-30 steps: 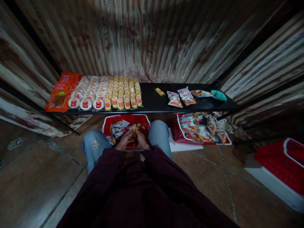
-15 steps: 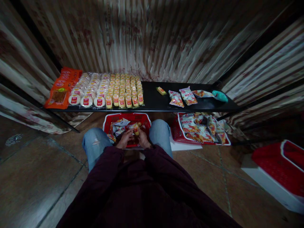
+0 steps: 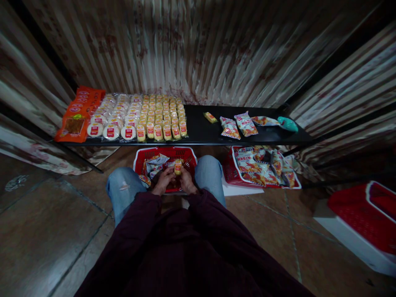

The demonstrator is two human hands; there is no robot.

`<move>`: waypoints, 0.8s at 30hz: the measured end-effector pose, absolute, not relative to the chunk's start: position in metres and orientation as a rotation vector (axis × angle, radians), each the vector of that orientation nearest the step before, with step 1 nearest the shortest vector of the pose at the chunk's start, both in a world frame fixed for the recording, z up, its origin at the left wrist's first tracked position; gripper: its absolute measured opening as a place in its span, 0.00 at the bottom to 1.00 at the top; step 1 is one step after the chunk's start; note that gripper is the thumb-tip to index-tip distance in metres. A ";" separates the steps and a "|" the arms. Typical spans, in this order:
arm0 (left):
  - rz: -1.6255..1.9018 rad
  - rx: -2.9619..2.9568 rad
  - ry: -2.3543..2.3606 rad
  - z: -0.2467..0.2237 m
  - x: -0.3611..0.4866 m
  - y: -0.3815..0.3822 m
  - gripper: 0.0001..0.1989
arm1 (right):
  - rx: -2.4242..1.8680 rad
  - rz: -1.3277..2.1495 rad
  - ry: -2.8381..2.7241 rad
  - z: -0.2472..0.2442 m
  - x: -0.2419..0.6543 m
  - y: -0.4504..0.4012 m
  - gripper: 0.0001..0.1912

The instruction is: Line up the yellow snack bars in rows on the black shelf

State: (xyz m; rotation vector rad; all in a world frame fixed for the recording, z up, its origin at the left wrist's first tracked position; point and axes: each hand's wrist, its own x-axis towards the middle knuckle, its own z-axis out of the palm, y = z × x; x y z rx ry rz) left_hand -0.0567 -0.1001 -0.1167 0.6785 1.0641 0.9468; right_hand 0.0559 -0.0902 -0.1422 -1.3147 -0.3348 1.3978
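Observation:
Between my knees, my left hand (image 3: 166, 180) and my right hand (image 3: 187, 180) hold a small yellow wrapped cake (image 3: 177, 167) with a red label, one hand at each side. The cake is upright, label facing me. Below them sits a red basket (image 3: 189, 153) with snack bags (image 3: 157, 160) at its left; my hands hide part of its inside. On the black shelf (image 3: 198, 131) just beyond, rows of the same yellow cakes (image 3: 162, 119) stand beside rows of round white wrapped crackers (image 3: 116, 117). One loose yellow cake (image 3: 210, 117) lies apart on the right.
An orange packet (image 3: 78, 115) lies at the shelf's left end. Snack bags (image 3: 246, 124) and a teal packet (image 3: 287, 123) lie toward the right. A second basket (image 3: 230, 169) of snack bags stands beside my right knee. Farther right is a red basket (image 3: 355, 214) on a white box.
The cake in my hands has turned from tilted to upright, its label now facing me. My hands stay over the basket, and the view has shifted slightly.

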 end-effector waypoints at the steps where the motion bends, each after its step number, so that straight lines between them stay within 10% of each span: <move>1: 0.952 0.678 1.061 -0.116 -0.056 -0.100 0.22 | -1.317 1.393 -0.332 -0.143 0.056 -0.090 0.18; 24: 1.076 0.725 1.044 -0.106 -0.054 -0.100 0.20 | -1.274 1.299 -0.220 -0.140 0.056 -0.082 0.14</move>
